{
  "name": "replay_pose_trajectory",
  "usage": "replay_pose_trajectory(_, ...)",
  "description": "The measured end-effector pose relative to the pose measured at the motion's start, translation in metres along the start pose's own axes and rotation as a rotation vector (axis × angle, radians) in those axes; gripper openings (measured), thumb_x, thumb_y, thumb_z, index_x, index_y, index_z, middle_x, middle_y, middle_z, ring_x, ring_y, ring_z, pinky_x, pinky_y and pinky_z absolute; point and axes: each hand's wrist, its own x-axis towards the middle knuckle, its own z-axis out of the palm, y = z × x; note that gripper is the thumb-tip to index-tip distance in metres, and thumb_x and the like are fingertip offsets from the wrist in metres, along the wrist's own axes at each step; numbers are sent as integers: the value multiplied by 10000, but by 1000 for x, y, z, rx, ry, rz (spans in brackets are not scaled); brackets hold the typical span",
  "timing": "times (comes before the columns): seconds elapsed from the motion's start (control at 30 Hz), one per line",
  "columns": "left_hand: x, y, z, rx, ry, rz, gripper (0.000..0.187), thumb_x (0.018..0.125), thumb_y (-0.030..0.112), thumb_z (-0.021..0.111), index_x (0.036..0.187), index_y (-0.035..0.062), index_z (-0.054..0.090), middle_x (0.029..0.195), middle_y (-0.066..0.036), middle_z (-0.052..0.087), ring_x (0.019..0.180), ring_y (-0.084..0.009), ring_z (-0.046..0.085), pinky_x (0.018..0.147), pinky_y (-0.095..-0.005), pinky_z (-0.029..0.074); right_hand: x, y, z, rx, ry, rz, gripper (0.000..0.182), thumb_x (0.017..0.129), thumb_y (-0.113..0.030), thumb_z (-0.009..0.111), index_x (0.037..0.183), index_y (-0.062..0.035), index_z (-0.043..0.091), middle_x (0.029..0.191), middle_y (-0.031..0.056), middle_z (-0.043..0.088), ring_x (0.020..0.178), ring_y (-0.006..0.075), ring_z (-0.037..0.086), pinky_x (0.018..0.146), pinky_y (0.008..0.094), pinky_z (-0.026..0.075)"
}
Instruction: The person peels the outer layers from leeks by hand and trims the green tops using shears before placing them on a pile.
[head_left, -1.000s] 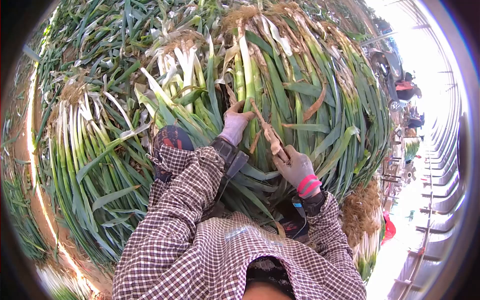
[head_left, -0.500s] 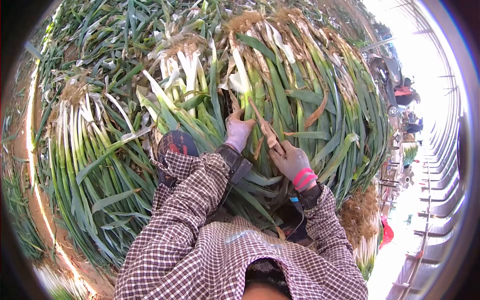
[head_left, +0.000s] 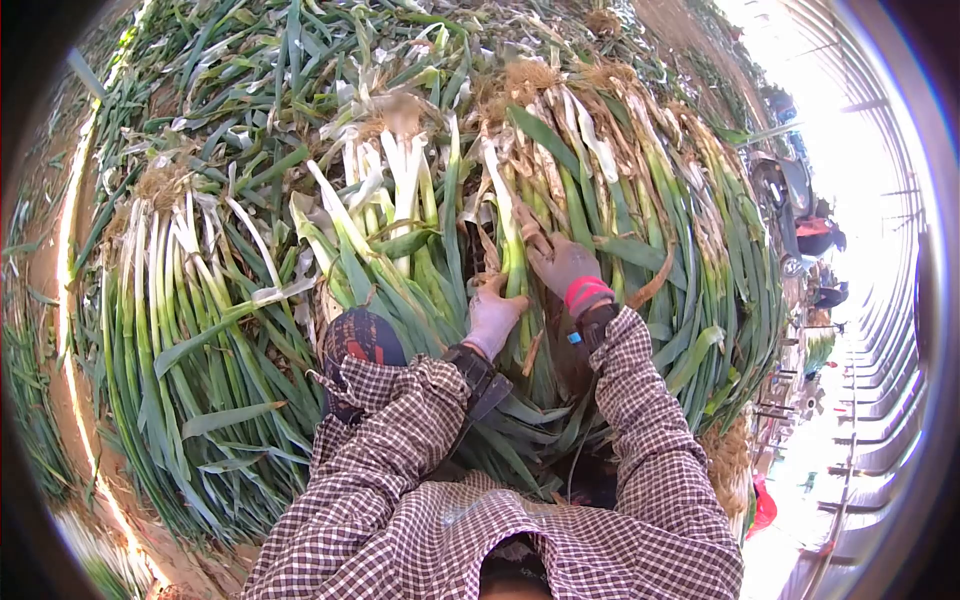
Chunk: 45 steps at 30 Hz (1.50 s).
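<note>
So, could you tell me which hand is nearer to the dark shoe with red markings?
The left hand, to the right of the shoe; the right hand is farther right and higher in view.

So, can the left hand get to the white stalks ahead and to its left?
Probably yes: only green leaves seem to lie between the left hand and the white stalks. But it seems to grip a green stalk, which it might need to release first.

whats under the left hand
Green leaves show around the left hand, and a thick stalk runs down to its fingers. Whatever lies directly under the palm is covered by the hand, so I can't tell.
</note>
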Motion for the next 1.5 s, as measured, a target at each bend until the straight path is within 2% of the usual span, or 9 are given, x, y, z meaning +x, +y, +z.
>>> replay_pose_trajectory(0.2, 1, -6, 1, 46, 38, 65, 534, 720, 189, 716, 1212, -3, 637, 1016, -189, 718, 926, -286, 700, 848, -361, 528, 81, -17, 0, -37, -61, 13, 638, 865, -573, 555, 1129, 0, 650, 1098, 284, 656, 1053, 428, 628, 913, 476, 494)
replay_pose_trajectory(0.4, -9, 16, -4, 108, 3, -23, 609, 740, 132, 718, 1304, -46, 573, 1165, -150, 671, 1038, -202, 648, 918, -294, 486, 127, -29, -8, -60, -100, 55, 778, 864, -650, 495, 1218, 31, 622, 1166, 312, 625, 1126, 433, 601, 974, 455, 472)
replay_pose_trajectory(0.5, -1, -1, 0, 7, 9, 14, 559, 750, 88, 705, 1279, -46, 582, 1117, -142, 672, 994, -207, 654, 879, -300, 504, 106, -21, -11, 2, -120, 91, 819, 855, -678, 489, 1234, 37, 609, 1156, 321, 622, 1118, 447, 599, 960, 459, 473)
replay_pose_trajectory(0.73, 9, -4, -6, -520, -160, -228, 537, 799, -76, 559, 1328, -6, 500, 1049, -125, 645, 892, -249, 648, 787, -382, 554, -34, 13, -15, 127, -50, 35, 547, 891, -538, 581, 1016, -9, 644, 969, 303, 660, 958, 467, 629, 824, 514, 499)
replay_pose_trajectory(0.87, 4, -9, -20, -722, -135, -256, 486, 768, -61, 528, 1250, -12, 573, 995, -121, 658, 797, -227, 628, 736, -323, 526, -93, 6, -14, 248, 4, 16, 417, 892, -400, 653, 901, 13, 596, 792, 282, 598, 790, 473, 604, 674, 461, 467)
replay_pose_trajectory(0.97, -6, -11, -35, -709, -44, -203, 478, 753, -79, 501, 1220, -10, 580, 924, -101, 666, 783, -212, 627, 723, -320, 530, -127, 0, -6, 295, -21, 18, 410, 898, -398, 646, 909, 9, 600, 792, 275, 598, 779, 471, 604, 671, 457, 471)
replay_pose_trajectory(1.13, -19, 9, -55, -651, 65, -132, 293, 947, 127, 616, 1196, -13, 550, 831, -67, 643, 685, -163, 619, 589, -300, 517, -175, -9, 2, 315, -52, -29, 358, 899, -373, 654, 940, -25, 578, 781, 257, 603, 780, 470, 599, 655, 468, 473)
replay_pose_trajectory(1.37, -21, -11, -62, -506, -79, -83, 375, 960, 137, 597, 1298, 4, 508, 969, -75, 644, 795, -171, 621, 679, -289, 523, -184, -23, -7, 311, -120, -63, 355, 897, -381, 647, 916, -35, 572, 732, 244, 606, 738, 460, 611, 634, 494, 469)
replay_pose_trajectory(1.5, -28, -1, -56, -534, -28, -62, 304, 967, 148, 586, 1235, 8, 554, 943, -54, 641, 792, -147, 611, 682, -279, 508, -206, -24, -17, 320, -165, -49, 386, 908, -415, 619, 936, -33, 580, 779, 263, 647, 784, 460, 638, 677, 522, 494)
